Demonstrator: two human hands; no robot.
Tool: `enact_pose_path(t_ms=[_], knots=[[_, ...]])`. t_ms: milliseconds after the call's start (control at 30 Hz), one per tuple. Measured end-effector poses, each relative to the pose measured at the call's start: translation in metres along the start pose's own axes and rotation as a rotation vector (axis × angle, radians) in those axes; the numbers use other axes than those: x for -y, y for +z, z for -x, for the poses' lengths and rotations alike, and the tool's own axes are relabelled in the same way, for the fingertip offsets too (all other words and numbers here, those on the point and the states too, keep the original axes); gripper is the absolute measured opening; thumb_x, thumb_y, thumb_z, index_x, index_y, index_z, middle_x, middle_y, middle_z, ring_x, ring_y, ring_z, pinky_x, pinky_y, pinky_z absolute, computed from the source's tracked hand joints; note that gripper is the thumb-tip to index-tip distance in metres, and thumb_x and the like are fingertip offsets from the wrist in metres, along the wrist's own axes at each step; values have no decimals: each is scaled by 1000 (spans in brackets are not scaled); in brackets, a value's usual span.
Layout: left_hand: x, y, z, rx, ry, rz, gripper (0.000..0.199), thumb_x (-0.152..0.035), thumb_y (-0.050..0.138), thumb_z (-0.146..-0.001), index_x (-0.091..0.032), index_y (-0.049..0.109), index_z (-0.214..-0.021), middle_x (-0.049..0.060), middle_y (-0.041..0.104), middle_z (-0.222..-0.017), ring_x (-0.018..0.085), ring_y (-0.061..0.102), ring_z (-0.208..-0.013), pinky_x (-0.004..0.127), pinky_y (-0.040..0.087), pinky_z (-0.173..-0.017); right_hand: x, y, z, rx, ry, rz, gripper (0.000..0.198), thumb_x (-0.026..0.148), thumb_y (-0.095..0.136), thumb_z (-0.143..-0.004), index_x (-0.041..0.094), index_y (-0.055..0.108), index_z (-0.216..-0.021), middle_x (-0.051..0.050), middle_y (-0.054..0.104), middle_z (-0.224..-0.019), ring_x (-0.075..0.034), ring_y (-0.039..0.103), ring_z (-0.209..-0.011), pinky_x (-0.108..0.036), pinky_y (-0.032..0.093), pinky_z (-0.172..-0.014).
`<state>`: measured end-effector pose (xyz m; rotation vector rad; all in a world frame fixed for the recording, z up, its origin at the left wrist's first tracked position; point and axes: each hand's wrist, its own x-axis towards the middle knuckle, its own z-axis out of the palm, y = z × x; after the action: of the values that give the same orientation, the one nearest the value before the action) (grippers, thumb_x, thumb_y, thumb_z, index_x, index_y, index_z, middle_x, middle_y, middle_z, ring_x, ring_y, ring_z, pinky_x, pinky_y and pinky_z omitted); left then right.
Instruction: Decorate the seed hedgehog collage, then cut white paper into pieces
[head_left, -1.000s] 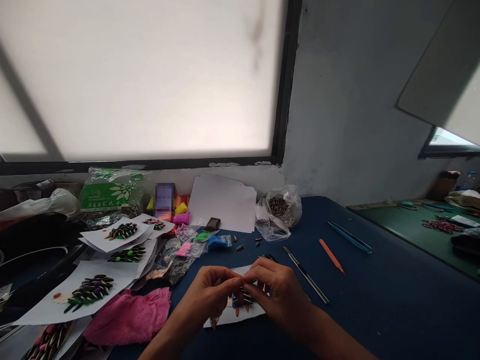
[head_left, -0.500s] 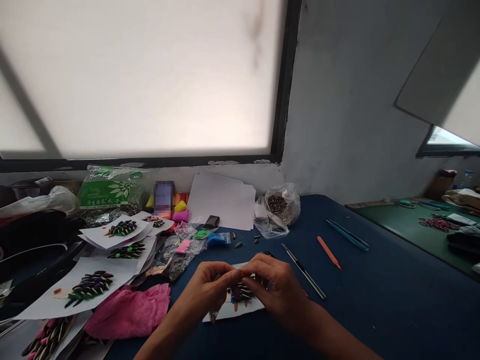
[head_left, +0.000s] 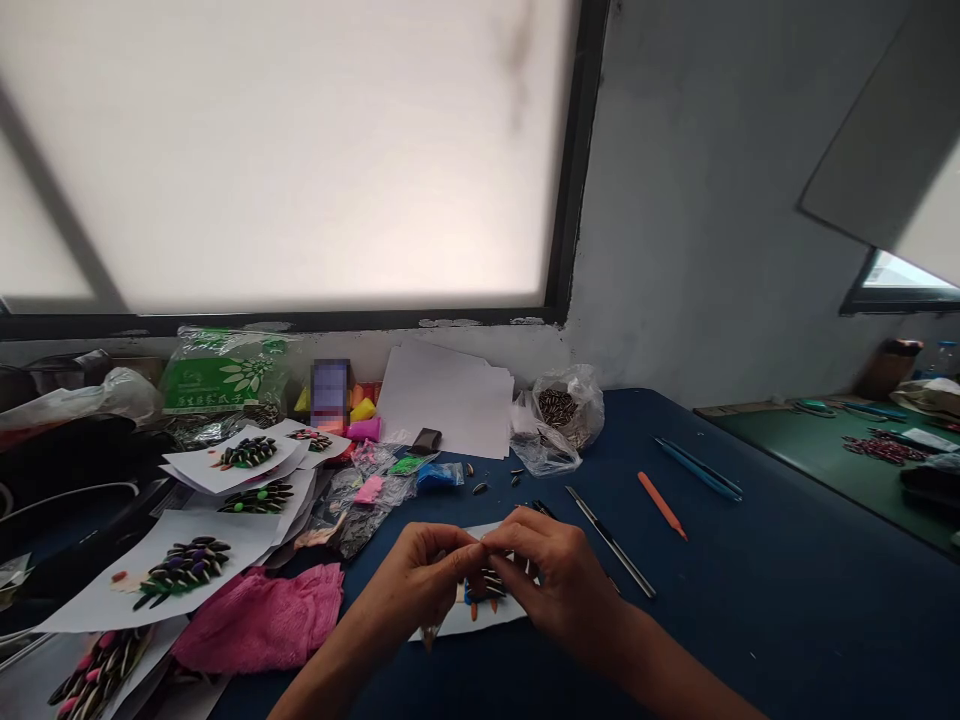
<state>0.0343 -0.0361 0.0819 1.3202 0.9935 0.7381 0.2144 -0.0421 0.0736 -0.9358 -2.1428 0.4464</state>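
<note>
Meeting over paper (head_left: 448, 624), left hand (head_left: 433, 572), right hand (head_left: 551, 570); table edge (head_left: 810, 488) well apart

Hands: two, left hand (head_left: 431, 575) and right hand (head_left: 555, 570). Sheet under them: one (head_left: 514, 609), two orange bits (head_left: 474, 611) on it. Seed-picture cards (head_left: 90, 606) at left: at least five, overlaps hide any more. Pink cloth (head_left: 259, 620), near left: one. Small packets: blue (head_left: 440, 477) one, dark (head_left: 426, 441) one. Green-printed bag (head_left: 225, 385), far left: one. Clear bag of seeds (head_left: 557, 408), far: one. Loose seeds (head_left: 480, 488): about four. Tools right of the hands: orange pen (head_left: 662, 507) one, blue tweezers (head_left: 697, 468) one, slim metal tool (head_left: 611, 543) one. Tables: two, blue table (head_left: 787, 610), green table (head_left: 795, 450) at right.
</note>
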Motion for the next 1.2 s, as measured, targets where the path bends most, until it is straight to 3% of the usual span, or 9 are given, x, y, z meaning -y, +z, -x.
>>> enact_pose_path(t_ms=[267, 467, 600, 767, 933, 1033, 1200], knots=[[0, 7, 1, -39, 75, -116, 49, -60, 63, -73, -12, 67, -67, 1, 60, -56, 5, 34, -39, 19, 22, -36, 5, 5, 4, -58, 67, 59, 11, 10, 54, -78, 18, 54, -70, 0, 53, -70, -11, 48, -59, -23, 36, -54], [1, -4, 1, -188, 55, 39, 41, -54, 70, -70, -14, 68, -75, -4, 58, -53, 3, 32, -34, 18, 24, -35, 9, -10, -4, -96, 340, -521, 10, 27, 50, -87, 18, 54, -83, 3, 49, -69, -10, 47, -58, -23, 41, -54], [7, -19, 0, -176, 98, 206, 37, -48, 73, -73, -14, 69, -87, -5, 58, -53, 1, 32, -30, 18, 28, -35, 6, -16, -7, -82, 397, -703, 11, 26, 50, -85, 17, 58, -85, 1, 54, -76, -10, 50, -59, -23, 44, -54], [6, -22, -1, -142, 126, 313, 39, -45, 77, -70, -15, 70, -95, -1, 66, -68, 1, 36, -31, 17, 25, -33, 9, -14, -7, 5, 437, -720, 12, 25, 53, -84, 16, 58, -78, 2, 54, -70, -9, 49, -56, -22, 42, -53], [7, -12, -2, -68, 71, 319, 37, -48, 77, -70, -14, 68, -79, 0, 67, -64, 0, 34, -30, 15, 19, -30, 10, -9, -6, 56, 479, -752, 22, 36, 63, -84, 14, 63, -87, 1, 59, -70, -9, 49, -55, -22, 41, -52], [9, -6, -4, -41, 34, 337, 42, -53, 77, -67, -14, 62, -66, -1, 64, -54, 0, 30, -28, 15, 15, -29, 9, -6, -5, 43, 471, -748, 27, 41, 65, -83, 14, 64, -83, 1, 59, -66, -9, 49, -54, -23, 41, -52], [11, -3, -4, -23, 3, 320, 47, -59, 75, -67, -14, 61, -62, -4, 53, -43, 0, 27, -27, 15, 14, -29, 12, -4, -3, -21, 338, -532, 26, 39, 62, -87, 16, 70, -78, -1, 59, -71, -12, 53, -65, -25, 44, -61]])
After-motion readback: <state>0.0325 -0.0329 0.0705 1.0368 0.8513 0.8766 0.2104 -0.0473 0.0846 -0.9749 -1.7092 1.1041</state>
